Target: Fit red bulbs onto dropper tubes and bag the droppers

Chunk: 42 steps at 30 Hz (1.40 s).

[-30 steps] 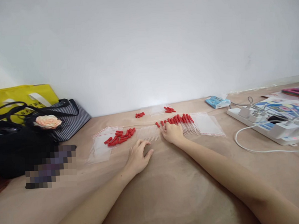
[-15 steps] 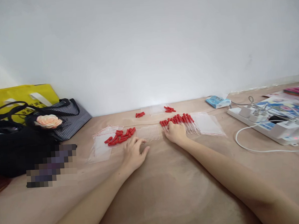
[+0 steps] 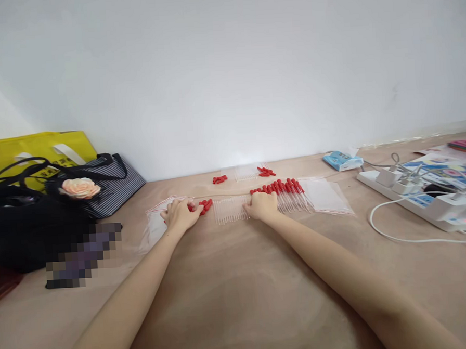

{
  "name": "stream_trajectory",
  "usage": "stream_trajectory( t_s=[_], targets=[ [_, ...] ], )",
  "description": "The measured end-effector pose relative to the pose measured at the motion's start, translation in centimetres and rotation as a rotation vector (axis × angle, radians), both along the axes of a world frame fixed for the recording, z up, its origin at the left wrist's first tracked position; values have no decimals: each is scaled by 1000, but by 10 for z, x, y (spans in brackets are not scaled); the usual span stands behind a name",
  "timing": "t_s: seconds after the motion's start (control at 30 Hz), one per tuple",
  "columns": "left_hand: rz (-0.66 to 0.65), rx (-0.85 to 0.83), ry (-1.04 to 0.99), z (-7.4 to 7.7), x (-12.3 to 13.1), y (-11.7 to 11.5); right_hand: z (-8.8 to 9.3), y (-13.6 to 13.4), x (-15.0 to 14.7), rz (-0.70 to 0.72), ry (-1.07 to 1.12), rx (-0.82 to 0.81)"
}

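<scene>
The left hand has moved left onto the loose red caps, the right hand to the right end of the clear tubes on the tabletop: 1 hand at each. Whether either pinches anything, I cannot tell.

The left hand and right hand are bare; the forearms, bare too, are slender and tapering.

Tubes and caps blocking between hands, open tabletop nearer
</scene>
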State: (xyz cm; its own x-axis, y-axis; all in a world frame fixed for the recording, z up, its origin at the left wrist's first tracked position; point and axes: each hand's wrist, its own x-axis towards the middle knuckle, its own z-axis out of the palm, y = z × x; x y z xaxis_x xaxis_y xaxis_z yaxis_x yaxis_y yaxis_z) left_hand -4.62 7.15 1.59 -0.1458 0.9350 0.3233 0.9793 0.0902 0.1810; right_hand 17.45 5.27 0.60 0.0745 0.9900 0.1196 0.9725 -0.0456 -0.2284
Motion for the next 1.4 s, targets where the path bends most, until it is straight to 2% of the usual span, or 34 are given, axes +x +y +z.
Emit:
stream_trajectory(
  t_s=[0.27, 0.47, 0.53, 0.6, 0.7, 0.83, 1.0, 1.17, 1.4],
  targets=[
    [37, -42, -50, 2, 2, 5, 4, 13, -10, -41, 62, -90],
    [-34, 143, -69, 8, 8, -9, 6, 12, -12, -27, 87, -103],
    [-116, 207, -93, 5, 16, -19, 7, 11, -11, -16, 87, -96],
    [-294, 236, -138, -1, 26, -35, 9, 8, -7, 8, 85, -85],
    [-542, 173, -205, -10, 40, -65, 12, -1, 4, 88, 85, -65],
    [-672, 30, -246, -18, 50, -90, 12, -25, 29, 255, 99, -13],
    [-720, -23, -277, -20, 51, -90, -4, -52, 55, 532, 146, 174],
    [-813, -70, -271, -20, 54, -88, -27, -65, 58, 721, 169, 313],
    [-851, -47, -289, -22, 58, -87, -32, -72, 54, 741, 123, 342]
  ],
)
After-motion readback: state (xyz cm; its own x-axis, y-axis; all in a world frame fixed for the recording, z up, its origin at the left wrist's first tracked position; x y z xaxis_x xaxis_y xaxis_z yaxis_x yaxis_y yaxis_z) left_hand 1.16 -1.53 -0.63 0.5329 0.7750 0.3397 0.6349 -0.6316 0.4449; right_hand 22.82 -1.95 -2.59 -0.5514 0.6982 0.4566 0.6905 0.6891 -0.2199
